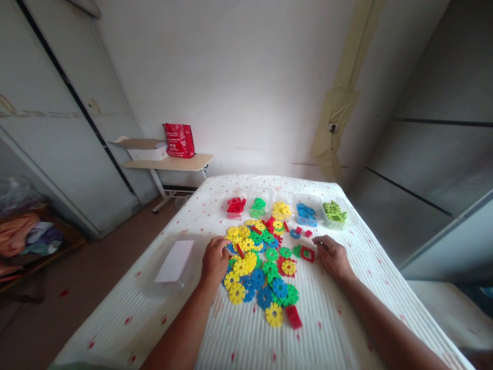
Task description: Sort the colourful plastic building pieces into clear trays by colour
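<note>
A loose pile of flat plastic building pieces lies mid-table, with notched yellow discs (241, 266), blue discs (257, 278), green discs (270, 268) and red square pieces (307, 254). My left hand (215, 257) rests at the pile's left edge, fingers curled in beside the yellow discs. Whatever its fingertips may hold is too small to make out. To the right of the pile, my right hand (334, 255) lies low over the cloth. Its thumb and index finger are apart, near a red square piece, and nothing shows between them.
Clear tubs along the far side hold red pieces (235, 206), green discs (258, 206), yellow discs (281, 209), blue pieces (306, 211) and lime-green pieces (334, 211). At left sits a clear lid (148, 280) with white paper (175, 261). Beyond stands a side table (181, 163) bearing a red bag (179, 141).
</note>
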`<state>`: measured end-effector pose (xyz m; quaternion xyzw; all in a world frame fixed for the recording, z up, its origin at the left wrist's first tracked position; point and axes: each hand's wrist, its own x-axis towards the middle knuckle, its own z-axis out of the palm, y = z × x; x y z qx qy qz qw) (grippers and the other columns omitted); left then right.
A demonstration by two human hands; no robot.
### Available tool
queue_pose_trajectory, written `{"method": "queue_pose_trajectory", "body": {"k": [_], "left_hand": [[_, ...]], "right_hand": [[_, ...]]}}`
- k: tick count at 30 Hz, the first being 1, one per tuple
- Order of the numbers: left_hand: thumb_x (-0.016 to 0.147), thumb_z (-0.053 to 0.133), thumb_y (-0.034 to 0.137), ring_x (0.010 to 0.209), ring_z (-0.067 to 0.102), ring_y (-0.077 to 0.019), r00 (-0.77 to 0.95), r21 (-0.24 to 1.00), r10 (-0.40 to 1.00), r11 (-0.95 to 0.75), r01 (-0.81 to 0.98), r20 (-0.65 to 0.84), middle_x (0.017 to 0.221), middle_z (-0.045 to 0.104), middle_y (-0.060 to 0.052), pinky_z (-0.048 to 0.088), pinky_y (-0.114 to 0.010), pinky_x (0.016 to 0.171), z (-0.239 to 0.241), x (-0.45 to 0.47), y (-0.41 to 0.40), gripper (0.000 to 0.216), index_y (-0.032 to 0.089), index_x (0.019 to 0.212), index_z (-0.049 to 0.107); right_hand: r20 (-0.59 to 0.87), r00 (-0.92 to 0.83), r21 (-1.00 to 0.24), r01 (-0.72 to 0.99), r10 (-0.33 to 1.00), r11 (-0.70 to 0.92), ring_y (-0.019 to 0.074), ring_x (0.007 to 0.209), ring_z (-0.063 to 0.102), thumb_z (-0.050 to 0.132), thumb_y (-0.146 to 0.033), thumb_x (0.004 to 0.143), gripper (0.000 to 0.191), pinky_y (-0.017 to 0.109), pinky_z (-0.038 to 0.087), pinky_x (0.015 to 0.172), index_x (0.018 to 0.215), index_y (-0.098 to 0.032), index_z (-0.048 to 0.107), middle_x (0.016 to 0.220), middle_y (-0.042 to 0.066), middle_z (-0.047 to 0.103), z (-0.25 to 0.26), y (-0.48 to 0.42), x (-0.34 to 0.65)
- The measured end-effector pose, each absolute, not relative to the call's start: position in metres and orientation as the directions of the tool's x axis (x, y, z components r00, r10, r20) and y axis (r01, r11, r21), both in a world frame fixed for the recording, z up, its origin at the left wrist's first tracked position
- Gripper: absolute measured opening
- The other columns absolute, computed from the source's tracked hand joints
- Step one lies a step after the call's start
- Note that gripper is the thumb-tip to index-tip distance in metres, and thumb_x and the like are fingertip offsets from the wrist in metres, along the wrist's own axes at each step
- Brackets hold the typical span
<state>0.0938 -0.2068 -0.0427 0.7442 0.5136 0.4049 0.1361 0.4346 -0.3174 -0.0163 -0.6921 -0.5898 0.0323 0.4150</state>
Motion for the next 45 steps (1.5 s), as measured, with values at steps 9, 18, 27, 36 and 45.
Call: {"method": "queue_pose_trajectory", "body": {"k": [9,18,27,36,45], "left_hand": [[0.072,0.042,0.007,0.1,0.056,-0.0193,0.136,0.627,0.871,-0.441,0.642,0.473,0.1,0.06,-0.005,0.045,-0.036,0.093,-0.043,0.094,-0.206,0.029,0.02,0.086,0.064],[0.072,0.042,0.006,0.098,0.057,-0.0186,0.146,0.61,0.868,-0.445,0.655,0.475,0.098,0.062,-0.005,0.045,-0.034,0.091,-0.04,0.094,-0.207,0.03,0.02,0.084,0.065],[0.073,0.041,0.006,0.095,0.057,-0.0186,0.167,0.595,0.866,-0.453,0.664,0.472,0.096,0.061,-0.006,0.046,-0.033,0.089,-0.041,0.096,-0.203,0.028,0.019,0.081,0.065],[0.073,0.041,0.005,0.092,0.057,-0.0166,0.163,0.601,0.866,-0.452,0.659,0.472,0.094,0.061,-0.005,0.046,-0.031,0.087,-0.037,0.097,-0.205,0.028,0.019,0.082,0.063],[0.073,0.042,0.004,0.092,0.057,-0.0172,0.163,0.611,0.876,-0.439,0.659,0.454,0.094,0.061,-0.006,0.046,-0.031,0.087,-0.038,0.097,-0.204,0.027,0.017,0.082,0.063]], "right_hand": [[0.425,0.392,-0.572,0.815,0.816,-0.093,0.0195,0.082,0.063,0.039,-0.025,0.073,0.03,0.032,0.049,0.077,0.088,-0.02,0.065,0.091,0.007,0.069,-0.03,-0.312,0.449],[0.457,0.262,-0.474,0.88,0.85,-0.016,0.0194,0.08,0.063,0.037,-0.029,0.079,0.029,0.031,0.048,0.075,0.082,-0.019,0.065,0.086,0.008,0.066,-0.03,-0.313,0.444],[0.438,0.195,-0.404,0.915,0.878,-0.002,0.0175,0.076,0.061,0.038,-0.028,0.082,0.027,0.028,0.047,0.071,0.079,-0.019,0.063,0.083,0.006,0.062,-0.033,-0.313,0.444],[0.428,0.246,-0.415,0.908,0.87,-0.053,0.0162,0.076,0.06,0.038,-0.028,0.081,0.029,0.026,0.045,0.069,0.079,-0.019,0.067,0.084,0.005,0.063,-0.032,-0.309,0.442],[0.438,0.232,-0.404,0.914,0.868,-0.04,0.0165,0.076,0.061,0.038,-0.027,0.08,0.029,0.026,0.045,0.069,0.079,-0.019,0.066,0.085,0.005,0.064,-0.033,-0.309,0.443]]}}
